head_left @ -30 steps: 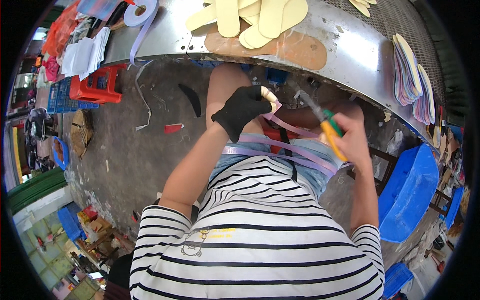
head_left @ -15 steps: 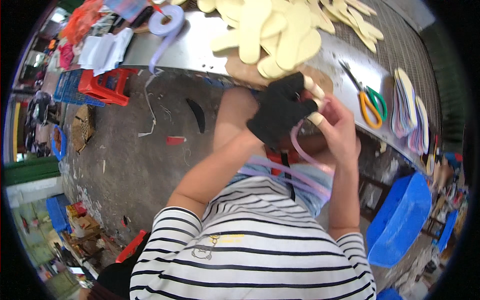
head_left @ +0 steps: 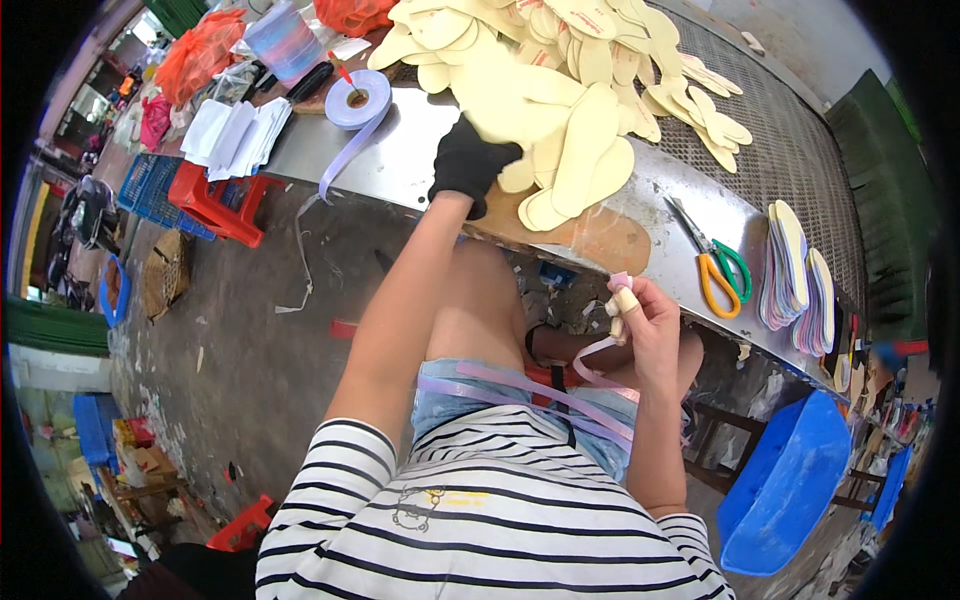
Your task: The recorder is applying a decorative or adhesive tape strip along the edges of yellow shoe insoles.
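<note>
Reaching in among the cream insoles (head_left: 590, 135) seems the step in hand: the gloved left hand (head_left: 472, 165) is at their near edge on the metal tabletop (head_left: 395, 150); whether its fingers grip one I cannot tell. The right hand (head_left: 650, 320) pinches a lilac ribbon (head_left: 594, 352). Lifting one insole would call for a separating pinch. Scissors (head_left: 704, 243) lie rightward; a red stool (head_left: 215, 203) and blue tub (head_left: 788, 485) flank the floor (head_left: 250, 350).

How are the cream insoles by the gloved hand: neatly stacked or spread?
Spread: the cream insoles lie in a loose heap, overlapping at differing angles.
</note>
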